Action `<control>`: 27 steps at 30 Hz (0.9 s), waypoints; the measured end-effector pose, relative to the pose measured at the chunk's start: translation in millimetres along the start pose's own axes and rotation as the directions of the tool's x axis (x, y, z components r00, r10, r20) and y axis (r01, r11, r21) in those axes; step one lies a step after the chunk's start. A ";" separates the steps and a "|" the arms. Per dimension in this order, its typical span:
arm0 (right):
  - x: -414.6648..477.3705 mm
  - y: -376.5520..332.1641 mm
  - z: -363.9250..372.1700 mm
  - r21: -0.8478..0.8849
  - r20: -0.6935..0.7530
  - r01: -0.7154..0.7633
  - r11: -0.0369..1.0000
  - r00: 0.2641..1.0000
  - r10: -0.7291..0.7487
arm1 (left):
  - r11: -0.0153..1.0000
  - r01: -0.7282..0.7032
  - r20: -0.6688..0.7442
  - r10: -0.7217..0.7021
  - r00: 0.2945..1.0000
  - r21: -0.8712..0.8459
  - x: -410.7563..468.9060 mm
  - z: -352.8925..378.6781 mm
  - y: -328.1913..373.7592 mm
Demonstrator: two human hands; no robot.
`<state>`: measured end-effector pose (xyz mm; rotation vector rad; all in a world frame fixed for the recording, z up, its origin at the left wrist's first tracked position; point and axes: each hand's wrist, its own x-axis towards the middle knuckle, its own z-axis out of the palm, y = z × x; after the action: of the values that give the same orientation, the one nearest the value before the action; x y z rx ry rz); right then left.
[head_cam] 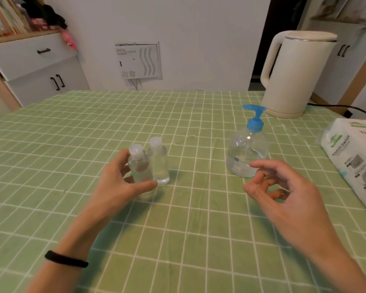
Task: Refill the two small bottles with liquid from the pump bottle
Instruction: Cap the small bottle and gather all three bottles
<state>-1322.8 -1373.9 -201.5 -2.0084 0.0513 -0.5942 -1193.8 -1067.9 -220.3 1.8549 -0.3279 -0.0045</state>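
We are gripping the near small bottle (140, 168) in our left hand (116, 187), second small bottle (160, 163) touching at 2 o'clock; right hand (287, 195) is hovering empty, loosely curled, at 5 o'clock of pump bottle (248, 153)

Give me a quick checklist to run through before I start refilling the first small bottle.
1. Left hand has a grip on the near small bottle: ok, fingers and thumb curl round it.
2. That bottle's cap is off: not ok, it is on.
3. Second small bottle stands upright: ok, capped, right beside the first.
4. Pump bottle is upright and has liquid: ok, liquid shows in its lower part.
5. Right hand is free to work: ok, it holds nothing, just in front of the pump bottle.
6. Room left in the small bottles: cannot tell.
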 end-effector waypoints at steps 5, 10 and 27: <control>9.7 12.0 -1.8 -0.042 -0.087 -0.068 0.997 0.994 0.064 | 0.998 0.041 0.034 -0.039 0.999 -0.053 8.3 16.7 3.0; 17.8 26.2 2.0 -0.088 -0.084 -0.184 0.979 0.981 0.177 | 0.998 0.048 0.016 -0.047 0.999 -0.042 12.5 24.2 0.3; 65.5 43.4 49.3 -0.094 -0.300 -0.258 0.962 0.928 0.220 | 1.000 -0.002 0.043 0.003 0.999 -0.024 -5.7 21.9 7.0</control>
<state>-1234.9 -1373.5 -231.4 -1.9882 0.5179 -0.7349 -1204.5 -1089.0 -221.3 1.8323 -0.3587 -0.0461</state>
